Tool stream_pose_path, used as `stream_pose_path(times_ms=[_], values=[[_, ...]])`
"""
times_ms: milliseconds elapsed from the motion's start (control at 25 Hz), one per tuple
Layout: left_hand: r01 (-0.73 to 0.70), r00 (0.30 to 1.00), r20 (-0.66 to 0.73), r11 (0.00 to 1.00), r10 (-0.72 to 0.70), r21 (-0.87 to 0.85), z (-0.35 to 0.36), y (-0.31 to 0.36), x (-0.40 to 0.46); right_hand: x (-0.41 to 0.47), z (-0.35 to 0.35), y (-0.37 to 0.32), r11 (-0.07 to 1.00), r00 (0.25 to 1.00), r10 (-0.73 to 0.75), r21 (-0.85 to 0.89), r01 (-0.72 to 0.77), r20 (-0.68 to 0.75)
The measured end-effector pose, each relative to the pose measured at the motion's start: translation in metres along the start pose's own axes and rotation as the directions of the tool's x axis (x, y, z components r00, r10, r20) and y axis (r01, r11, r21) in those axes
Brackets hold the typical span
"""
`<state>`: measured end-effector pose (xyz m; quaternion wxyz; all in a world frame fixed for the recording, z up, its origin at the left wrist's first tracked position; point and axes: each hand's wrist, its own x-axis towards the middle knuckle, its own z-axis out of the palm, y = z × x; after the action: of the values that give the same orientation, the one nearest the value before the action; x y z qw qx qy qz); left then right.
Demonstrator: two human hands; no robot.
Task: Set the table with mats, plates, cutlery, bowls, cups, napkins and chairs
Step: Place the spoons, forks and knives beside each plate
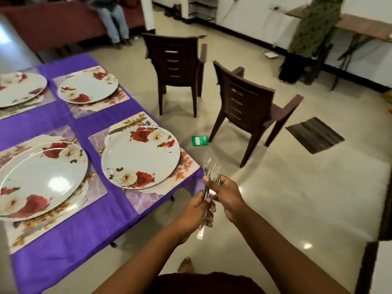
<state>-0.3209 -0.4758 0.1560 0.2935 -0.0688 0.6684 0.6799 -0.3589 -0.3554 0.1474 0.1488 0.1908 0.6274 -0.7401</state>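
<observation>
I see both hands out past the table's corner, above the floor. My left hand [198, 205] curls round the handles of a bunch of forks [209, 187], and my right hand [224, 195] pinches them higher up, just under the prongs, which point upward. How many forks there are I cannot tell; the handles overlap.

The table [63, 247] wears a purple cloth, with four flowered plates, each on its own mat; the nearest plate [140, 155] lies just left of the forks, and the far-left plate [19, 88] is cut off by the edge.

Two brown chairs [252, 111] stand apart from the table, backs toward me. A green packet [199, 140] lies on the floor between table and nearer chair; its white label is too blurred to read. A dark mat [315, 134] lies farther right.
</observation>
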Motion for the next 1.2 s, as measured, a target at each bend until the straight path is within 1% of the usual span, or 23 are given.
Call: stream_pose_path(times_ms=[80, 200, 240, 280, 360, 400, 440, 560, 640, 720, 760, 840, 920, 1080, 1200], values=[[0.01, 0.994, -0.104, 0.993, -0.022, -0.114, -0.026, -0.005, -0.003, 0.014, 0.03, 0.0, 0.989, 0.995, 0.061, -0.137, -0.05, 0.081], [-0.072, 0.954, -0.301, 0.96, -0.013, -0.27, -0.058, -0.017, -0.003, 0.029, 0.071, 0.008, 0.96, 0.956, 0.197, -0.239, -0.144, 0.215], [-0.12, 0.918, -0.397, 0.949, -0.006, -0.293, -0.069, -0.019, -0.001, 0.034, 0.084, 0.011, 0.943, 0.937, 0.242, -0.288, -0.165, 0.254], [-0.163, 0.868, -0.497, 0.939, -0.01, -0.304, -0.081, -0.023, 0.001, 0.038, 0.093, 0.016, 0.925, 0.912, 0.283, -0.336, -0.178, 0.296], [-0.238, 0.776, -0.629, 0.906, -0.039, -0.349, -0.105, -0.028, 0.002, 0.044, 0.108, 0.024, 0.894, 0.853, 0.341, -0.416, -0.165, 0.394], [-0.266, 0.754, -0.654, 0.883, -0.058, -0.386, -0.114, -0.03, 0.001, 0.046, 0.113, 0.025, 0.881, 0.826, 0.354, -0.452, -0.138, 0.438], [-0.282, 0.749, -0.658, 0.862, -0.077, -0.421, -0.12, -0.032, 0.001, 0.051, 0.116, 0.026, 0.869, 0.807, 0.358, -0.484, -0.103, 0.471], [-0.292, 0.722, -0.68, 0.836, -0.126, -0.465, -0.121, -0.036, 0.007, 0.065, 0.12, 0.021, 0.831, 0.781, 0.379, -0.554, -0.05, 0.497], [-0.315, 0.671, -0.725, 0.826, -0.153, -0.467, -0.115, -0.034, 0.02, 0.082, 0.12, 0.015, 0.812, 0.747, 0.419, -0.581, -0.053, 0.517], [-0.329, 0.606, -0.775, 0.831, -0.179, -0.449, -0.112, -0.023, 0.039, 0.102, 0.114, 0.006, 0.819, 0.705, 0.436, -0.572, -0.052, 0.56], [-0.33, 0.572, -0.795, 0.831, -0.202, -0.448, -0.109, -0.017, 0.048, 0.112, 0.11, 0.001, 0.816, 0.684, 0.434, -0.577, -0.023, 0.587], [-0.361, 0.518, -0.818, 0.803, -0.251, -0.475, -0.098, -0.004, 0.067, 0.133, 0.098, -0.011, 0.792, 0.645, 0.408, -0.602, 0.102, 0.646], [-0.396, 0.498, -0.824, 0.774, -0.271, -0.494, -0.082, 0.008, 0.089, 0.158, 0.083, -0.026, 0.759, 0.623, 0.404, -0.626, 0.181, 0.67], [-0.448, 0.438, -0.853, 0.754, -0.283, -0.48, -0.045, 0.031, 0.145, 0.218, 0.047, -0.062, 0.722, 0.584, 0.449, -0.66, 0.209, 0.676], [-0.512, 0.409, -0.858, 0.7, -0.311, -0.498, -0.026, 0.051, 0.175, 0.248, 0.029, -0.086, 0.696, 0.58, 0.452, -0.675, 0.247, 0.678]])
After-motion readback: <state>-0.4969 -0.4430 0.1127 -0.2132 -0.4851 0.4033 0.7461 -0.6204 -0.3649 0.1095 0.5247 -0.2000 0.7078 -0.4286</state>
